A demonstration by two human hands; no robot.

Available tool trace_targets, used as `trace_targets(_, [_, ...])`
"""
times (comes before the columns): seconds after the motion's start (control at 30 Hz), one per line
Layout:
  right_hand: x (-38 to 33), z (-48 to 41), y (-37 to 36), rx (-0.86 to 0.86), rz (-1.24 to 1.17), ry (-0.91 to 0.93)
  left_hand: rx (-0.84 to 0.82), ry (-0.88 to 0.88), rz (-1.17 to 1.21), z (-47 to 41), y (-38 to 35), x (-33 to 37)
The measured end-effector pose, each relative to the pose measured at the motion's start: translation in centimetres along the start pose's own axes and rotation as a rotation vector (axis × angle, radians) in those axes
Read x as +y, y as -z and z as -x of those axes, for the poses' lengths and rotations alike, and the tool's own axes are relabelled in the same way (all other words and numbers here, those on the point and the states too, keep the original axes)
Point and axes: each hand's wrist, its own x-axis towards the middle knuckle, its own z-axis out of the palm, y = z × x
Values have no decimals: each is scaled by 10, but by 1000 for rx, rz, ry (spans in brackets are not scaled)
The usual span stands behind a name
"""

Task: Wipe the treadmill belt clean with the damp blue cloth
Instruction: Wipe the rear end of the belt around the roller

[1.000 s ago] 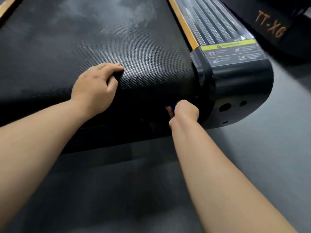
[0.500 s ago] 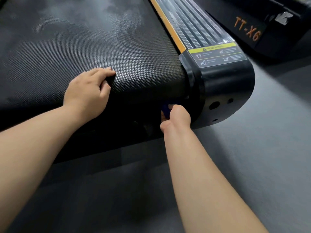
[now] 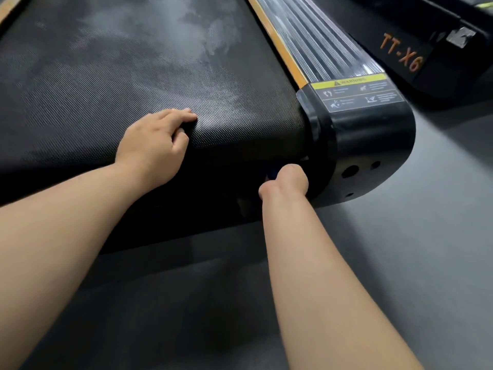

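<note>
- Crouched over a grey floor (image 3: 400, 263) at the rear end of a treadmill; noted a second machine (image 3: 400, 57), marked TT-X6, off at 1 o'clock.
- Faced the belt (image 3: 133, 76) with its long axis running from 6 toward 12 o'clock; saw pale, dusty smears on its top face toward 12.
- Had the hands apart, neither touching the other.
- Rested the left hand (image 3: 154, 145) on the belt just where it curves down over the rear end, fingers laid fairly straight, thumb tucked, gripping nothing.
- Bunched the right hand (image 3: 286, 180) into a fist low on that rear curve, close beside the black end cap (image 3: 373, 145) at its 3 o'clock.
- Clamped that fist round the cloth (image 3: 272, 173); showed only a sliver of blue at the fist's 11 o'clock.
- Found the cloth therefore at about 4 o'clock from the left hand, below the belt's top face, and already in the right hand, plainly the nearer one.
- Judged the rear curve to be the part in hand, with the smeared top probably not yet done.
- Judged the next stroke to need the cloth carried up over the curve toward 12, or swept toward 9 beneath the left hand.
</note>
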Motion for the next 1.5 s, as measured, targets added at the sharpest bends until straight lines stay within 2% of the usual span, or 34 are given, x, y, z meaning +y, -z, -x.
trace_targets(0.07, [-4, -4, 3, -26, -83, -5, -6, 5, 15, 0, 0, 0])
trace_targets(0.17, [2, -4, 12, -92, -190, 87, 19, 16, 27, 1, 0, -1])
trace_targets(0.27, [6, -1, 22, -115, -121, 234, 55, 10, 11, 1, -3, 2])
trace_targets(0.4, [4, 3, 11, -28, -18, 14, 33, -4, 16, 0, -2, -3])
trace_targets(0.47, [-4, 6, 5, -43, -30, 16, 20, -12, 20, -1, -2, -5])
trace_targets(0.53, [-4, 10, 8, -80, -92, 101, 17, -19, 20, -2, -3, -5])
trace_targets(0.63, [14, 23, 18, -164, -14, 415, 19, -25, 25, -2, -4, -6])
trace_targets(0.67, [15, 29, 17, -144, 59, 617, 15, -23, 29, -2, -4, -7])
trace_targets(0.77, [-15, 18, -6, -58, 446, 1442, -2, -26, 48, -4, -3, -7])
trace_targets(0.8, [-32, 9, -20, -48, 674, 1569, 1, -22, 53, -4, -3, -7])
trace_targets(0.87, [-57, -2, -44, 9, 1192, 1564, 14, -19, 55, -3, -3, -6])
trace_targets(0.93, [-54, -5, -54, -3, 1474, 1508, 10, -27, 53, -2, -2, -4])
trace_targets(1.0, [-39, 3, -57, -167, 1455, 1501, 5, -27, 106, -3, 1, -5])
trace_targets(1.1, [-36, 17, -49, -429, 1360, 1487, 65, 135, 323, -3, 12, -9])
trace_targets(1.17, [-59, 10, -51, -401, 1448, 1548, 139, 185, 296, -4, 19, -23])
trace_targets(1.27, [-87, -14, -58, -144, 1733, 1654, 172, 140, 84, -6, 17, -39])
trace_targets(1.3, [-85, -19, -62, -141, 1751, 1651, 167, 135, 40, -8, 15, -39])
trace_targets(1.43, [-45, -14, -62, -329, 1515, 1637, 172, 144, -48, -9, 11, -32])
trace_targets(1.5, [-36, -5, -58, -488, 1409, 1656, 159, 138, -56, -8, 12, -33])
